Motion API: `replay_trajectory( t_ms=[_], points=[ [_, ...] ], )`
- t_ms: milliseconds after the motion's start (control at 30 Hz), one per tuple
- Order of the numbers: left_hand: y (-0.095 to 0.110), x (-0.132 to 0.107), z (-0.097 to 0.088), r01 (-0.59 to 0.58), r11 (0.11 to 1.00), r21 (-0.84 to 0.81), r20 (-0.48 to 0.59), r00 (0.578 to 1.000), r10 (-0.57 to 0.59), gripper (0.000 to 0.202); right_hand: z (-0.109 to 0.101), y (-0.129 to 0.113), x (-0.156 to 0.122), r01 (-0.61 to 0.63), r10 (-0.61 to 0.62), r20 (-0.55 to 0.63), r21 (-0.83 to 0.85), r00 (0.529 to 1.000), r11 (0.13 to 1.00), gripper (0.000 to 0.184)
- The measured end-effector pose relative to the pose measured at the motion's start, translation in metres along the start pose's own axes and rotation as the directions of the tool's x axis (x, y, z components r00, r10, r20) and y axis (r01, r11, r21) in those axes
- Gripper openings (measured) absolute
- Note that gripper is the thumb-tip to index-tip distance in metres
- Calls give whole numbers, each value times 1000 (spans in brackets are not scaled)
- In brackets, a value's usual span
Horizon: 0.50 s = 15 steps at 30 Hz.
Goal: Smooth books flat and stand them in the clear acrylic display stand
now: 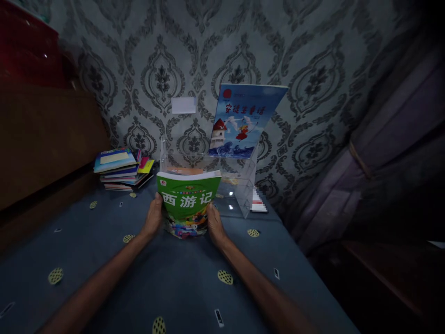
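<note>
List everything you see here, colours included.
Rack: 1, clear, centre
Green book: 1, green, centre
Blue book: 1, blue, on rack
Orange item: 1, orange, behind green book
Book stack: 1, multicoloured, left
Blurred item: 1, whitish, beside rack
Wall: 1, grey, back
Card: 1, white, on wall
Cloth: 1, blue, below
Curtain: 1, purplish, right
Furniture: 1, brown, left
Red item: 1, red, upper left
Left fingers: 1 hand, bare, green book's left
Right fingers: 1 hand, bare, green book's right

From here, a hand could pass along the right edge of the table point(285, 250); the green book point(189, 204) and clear rack point(246, 188) block the middle, a book stack point(121, 170) the far left corner.
</note>
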<state>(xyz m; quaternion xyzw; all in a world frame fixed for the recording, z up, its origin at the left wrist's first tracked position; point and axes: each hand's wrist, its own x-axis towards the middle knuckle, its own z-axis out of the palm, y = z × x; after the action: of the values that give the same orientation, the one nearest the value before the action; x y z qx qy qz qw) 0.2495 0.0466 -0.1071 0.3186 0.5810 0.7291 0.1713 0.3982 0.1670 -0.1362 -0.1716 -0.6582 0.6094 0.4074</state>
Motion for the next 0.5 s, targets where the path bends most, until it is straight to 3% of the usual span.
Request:
replay_trajectory(
  t_ms=[100,300,400,500],
  points=[
    [4,0,1,67,995,-72,-12,998,-68,63,4,-8,-6,11,-11,16,-22,1000,1000,71],
    [10,-10,6,218,944,-248,134,973,-190,65,2,-21,-26,-39,39,0,-12,999,999,62],
    [13,-24,8,330,904,-274,161,942,-295,63,-3,-27,-41,-63,63,-12,-22,998,998,59],
    [17,-40,9,478,827,-297,132,878,-460,54,-6,-30,-56,-96,95,-41,-21,995,995,54]
  ],
)
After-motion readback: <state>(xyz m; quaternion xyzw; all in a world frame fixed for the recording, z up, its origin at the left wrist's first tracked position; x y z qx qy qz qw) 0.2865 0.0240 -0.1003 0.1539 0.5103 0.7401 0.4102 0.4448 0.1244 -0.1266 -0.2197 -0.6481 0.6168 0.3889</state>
